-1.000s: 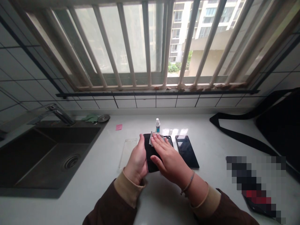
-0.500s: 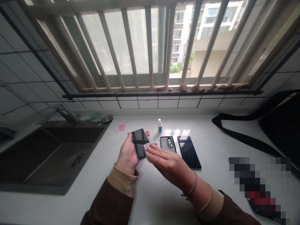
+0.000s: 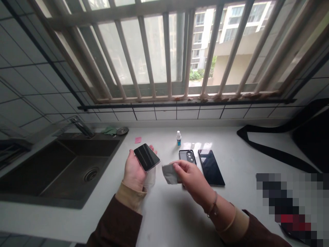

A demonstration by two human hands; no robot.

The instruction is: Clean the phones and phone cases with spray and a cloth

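Note:
My left hand holds a smartphone from below, its dark glossy screen facing up and tilted. In my right hand a small grey-white wipe is pinched between thumb and fingers, a short gap to the right of the phone. Partly hidden behind the right hand lies a black-rimmed phone case with a camera cutout. Beside the case a second, larger dark device with a flat screen rests on the counter. A small white bottle with a blue label stands upright behind them.
To the left a dark sink with a faucet is set into the white counter. A pink slip, a green cloth and a round metal strainer lie near it. A black strap runs along the right.
The wipe has come off the phone screen and moved right and down with my right hand. My left hand has turned and tilted the phone, shifting slightly left.

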